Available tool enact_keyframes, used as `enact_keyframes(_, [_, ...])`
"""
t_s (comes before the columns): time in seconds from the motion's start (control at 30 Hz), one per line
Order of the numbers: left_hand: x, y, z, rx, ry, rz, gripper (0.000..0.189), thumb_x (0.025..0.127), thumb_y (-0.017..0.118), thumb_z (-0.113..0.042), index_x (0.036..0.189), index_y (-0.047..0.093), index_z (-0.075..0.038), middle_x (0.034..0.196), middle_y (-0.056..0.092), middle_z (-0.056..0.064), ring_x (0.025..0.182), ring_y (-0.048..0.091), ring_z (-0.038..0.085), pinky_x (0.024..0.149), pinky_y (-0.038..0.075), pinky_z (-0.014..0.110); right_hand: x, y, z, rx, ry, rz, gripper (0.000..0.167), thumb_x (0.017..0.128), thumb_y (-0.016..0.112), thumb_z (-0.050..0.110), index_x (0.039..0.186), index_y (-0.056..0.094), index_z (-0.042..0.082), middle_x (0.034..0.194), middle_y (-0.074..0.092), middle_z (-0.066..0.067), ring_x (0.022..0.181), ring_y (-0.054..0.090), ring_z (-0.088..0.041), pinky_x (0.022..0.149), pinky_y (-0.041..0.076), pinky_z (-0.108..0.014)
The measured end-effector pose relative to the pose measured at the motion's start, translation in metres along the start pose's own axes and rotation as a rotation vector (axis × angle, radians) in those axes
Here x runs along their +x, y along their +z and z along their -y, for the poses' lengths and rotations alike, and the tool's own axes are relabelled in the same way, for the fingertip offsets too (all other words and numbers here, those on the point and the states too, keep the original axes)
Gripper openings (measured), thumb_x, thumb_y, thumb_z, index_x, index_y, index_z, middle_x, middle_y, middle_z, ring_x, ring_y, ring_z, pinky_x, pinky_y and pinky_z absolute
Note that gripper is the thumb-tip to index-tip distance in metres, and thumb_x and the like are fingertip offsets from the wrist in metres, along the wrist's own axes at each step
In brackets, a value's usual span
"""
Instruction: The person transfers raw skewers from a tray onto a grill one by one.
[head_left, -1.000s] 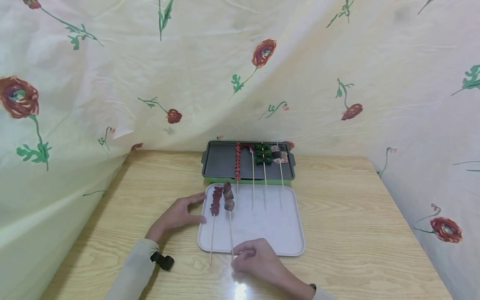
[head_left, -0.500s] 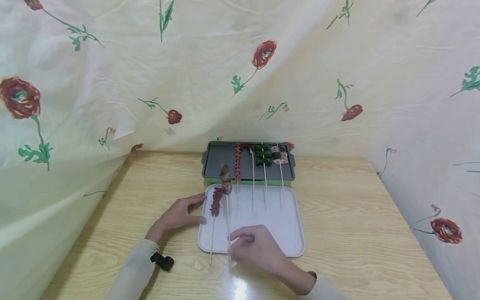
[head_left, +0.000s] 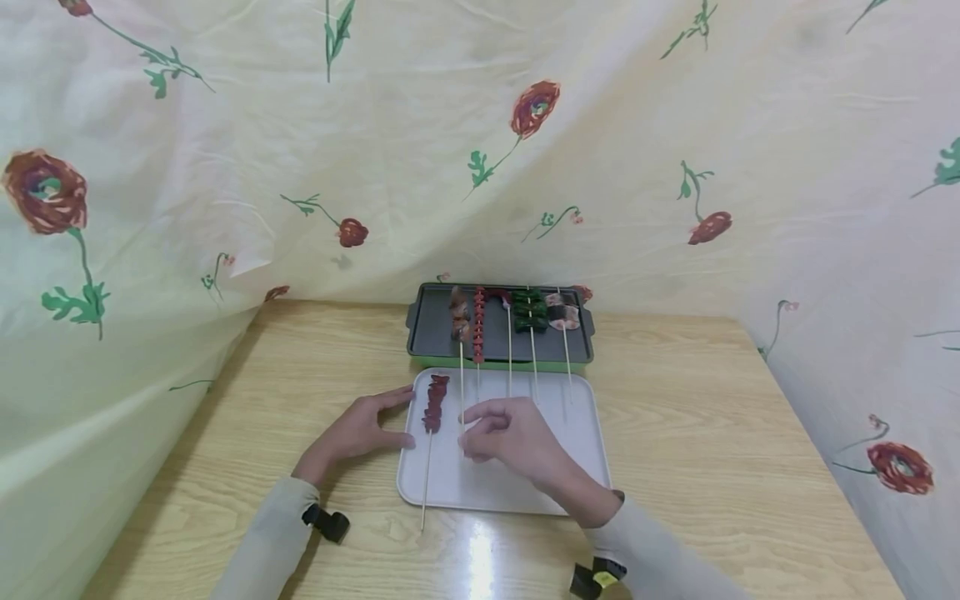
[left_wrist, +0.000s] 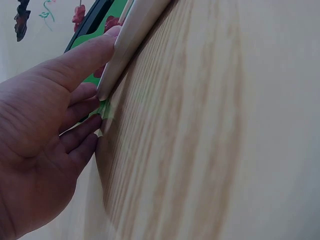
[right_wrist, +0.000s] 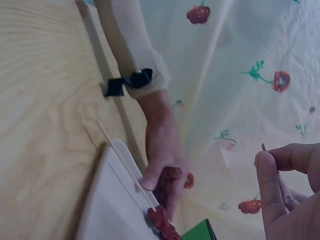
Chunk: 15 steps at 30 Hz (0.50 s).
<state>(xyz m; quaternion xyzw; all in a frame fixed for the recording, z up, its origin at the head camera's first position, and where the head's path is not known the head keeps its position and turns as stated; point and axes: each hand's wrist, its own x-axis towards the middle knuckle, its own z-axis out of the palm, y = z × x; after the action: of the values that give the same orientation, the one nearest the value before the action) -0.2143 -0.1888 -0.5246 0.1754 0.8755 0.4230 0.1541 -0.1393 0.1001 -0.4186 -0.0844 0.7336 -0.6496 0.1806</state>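
Observation:
My right hand (head_left: 510, 437) pinches the lower stick of a skewer with brown meat chunks (head_left: 461, 318) between thumb and forefinger. The chunks overlap the left part of a dark, green-sided grill pan (head_left: 431, 329). In the right wrist view, only the stick's end (right_wrist: 263, 147) pokes out above the fingertips. My left hand (head_left: 362, 431) touches the left edge of a white tray (head_left: 517, 496), thumb and fingers spread along it; in the left wrist view its thumb (left_wrist: 95, 52) lies at the rim. A dark red meat skewer (head_left: 433, 404) lies on the tray's left side, its stick overhanging the front edge.
On the pan lie a thin red skewer (head_left: 478, 325), a skewer with a curved dark red piece (head_left: 498, 295), a green one (head_left: 530, 310) and a pink-and-black one (head_left: 562, 312). Their sticks reach over the tray. A flowered cloth (head_left: 420, 167) hangs behind the wooden table (head_left: 675, 417).
My right hand has carried the brown meat skewer up from the tray and forward, so its chunks are now over the pan's left part. The left hand has stayed at the tray's edge.

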Motion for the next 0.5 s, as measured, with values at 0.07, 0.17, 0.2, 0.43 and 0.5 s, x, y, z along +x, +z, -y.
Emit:
enact_keyframes(0.07, [0.0, 0.0, 0.0, 0.0, -0.002, -0.001, 0.086, 0.077, 0.087, -0.05, 0.151, 0.052, -0.023, 0.16, 0.042, -0.005, 0.151, 0.034, 0.023, 0.123, 0.032, 0.047, 0.006, -0.002, 0.003, -0.008, -0.005, -0.002, 0.027, 0.086, 0.074, -0.001, 0.113, 0.071, -0.007, 0.086, 0.077, -0.014, 0.075, 0.075, -0.02, 0.075, 0.066, -0.037])
enact_keyframes(0.17, [-0.001, -0.001, -0.001, -0.001, -0.006, -0.002, 0.086, 0.077, 0.087, -0.049, 0.151, 0.052, -0.023, 0.16, 0.042, -0.005, 0.151, 0.034, 0.023, 0.123, 0.031, 0.047, 0.014, -0.004, 0.006, -0.026, -0.016, -0.004, 0.027, 0.088, 0.075, 0.001, 0.113, 0.07, -0.008, 0.086, 0.077, -0.013, 0.075, 0.074, -0.019, 0.075, 0.066, -0.036])
enact_keyframes(0.2, [-0.001, -0.001, -0.001, 0.0, -0.008, -0.003, 0.086, 0.077, 0.087, -0.049, 0.151, 0.052, -0.023, 0.16, 0.042, -0.005, 0.151, 0.034, 0.023, 0.123, 0.031, 0.047, 0.017, -0.004, 0.008, -0.027, -0.011, -0.007, 0.028, 0.088, 0.075, 0.002, 0.114, 0.07, -0.007, 0.086, 0.077, -0.013, 0.076, 0.074, -0.019, 0.075, 0.066, -0.036])
enact_keyframes(0.43, [-0.001, -0.001, -0.002, 0.0, -0.011, 0.002, 0.085, 0.078, 0.087, -0.047, 0.151, 0.052, -0.024, 0.16, 0.042, -0.006, 0.151, 0.033, 0.022, 0.124, 0.031, 0.047, 0.04, -0.011, 0.009, 0.017, 0.044, -0.047, 0.029, 0.089, 0.075, 0.004, 0.115, 0.07, -0.006, 0.091, 0.077, -0.014, 0.078, 0.075, -0.019, 0.076, 0.065, -0.035])
enact_keyframes(0.5, [-0.001, -0.001, -0.002, 0.0, -0.006, 0.003, 0.085, 0.078, 0.087, -0.047, 0.151, 0.051, -0.024, 0.16, 0.042, -0.006, 0.151, 0.033, 0.022, 0.124, 0.031, 0.046, 0.045, -0.012, 0.01, 0.035, 0.054, -0.063, 0.027, 0.089, 0.075, 0.003, 0.114, 0.071, -0.006, 0.091, 0.077, -0.014, 0.078, 0.075, -0.019, 0.076, 0.065, -0.034])
